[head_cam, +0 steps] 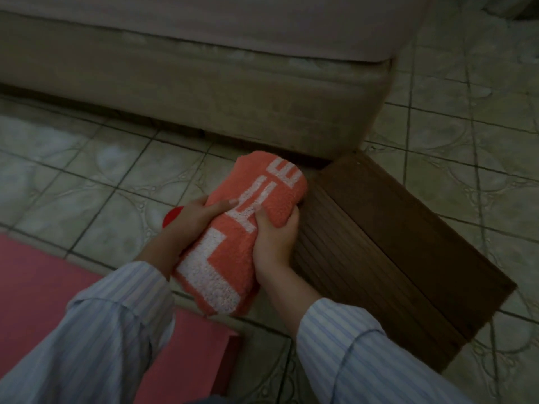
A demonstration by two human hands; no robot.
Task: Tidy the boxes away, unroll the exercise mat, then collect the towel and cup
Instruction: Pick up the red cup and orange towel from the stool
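Note:
A folded orange towel (233, 243) with white lettering is held up over the tiled floor by both hands. My left hand (195, 220) grips its left side, fingers lying across the top. My right hand (274, 240) clasps its right edge, thumb on top. A red round object (172, 218), possibly the cup, peeks out behind my left hand, mostly hidden. The pink exercise mat (43, 290) lies flat on the floor at lower left, partly covered by my striped sleeve.
A dark brown wooden box or low stool (393, 243) stands on the floor just right of the towel. A beige sofa base (204, 91) spans the top of the view. Patterned grey tiles (466, 141) cover the floor around them.

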